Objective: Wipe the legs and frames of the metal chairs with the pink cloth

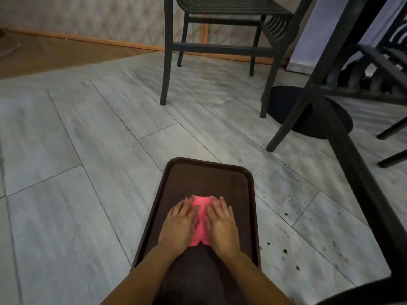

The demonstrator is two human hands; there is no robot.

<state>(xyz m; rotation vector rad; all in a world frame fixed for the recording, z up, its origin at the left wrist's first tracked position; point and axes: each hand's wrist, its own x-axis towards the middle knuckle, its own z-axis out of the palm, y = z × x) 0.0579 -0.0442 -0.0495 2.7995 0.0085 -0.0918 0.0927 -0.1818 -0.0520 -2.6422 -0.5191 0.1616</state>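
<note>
Head view: at six o'clock, the left hand (179, 225) and right hand (221, 223) press flat, fingers straight, on the crumpled pink cloth (200, 219) lying on a dark brown plastic tray (211, 172). The cloth looks soft and light; pinch its bunched middle. A black metal chair (220, 47) stands at twelve o'clock.

2 bare forearms come up from the bottom edge, angled inward toward each other. L hand (180, 225) lies palm down, fingers straight and close together, pointing fwd and slightly right. R hand (221, 223) mirrors it, palm down, fingers straight, pointing fwd and slightly left. Hands sit side by side, near but not touching, a narrow gap btwn them. Both wrists roughly flat, no curl in either hand's fingers; thumbs tucked along the inner sides.
</note>
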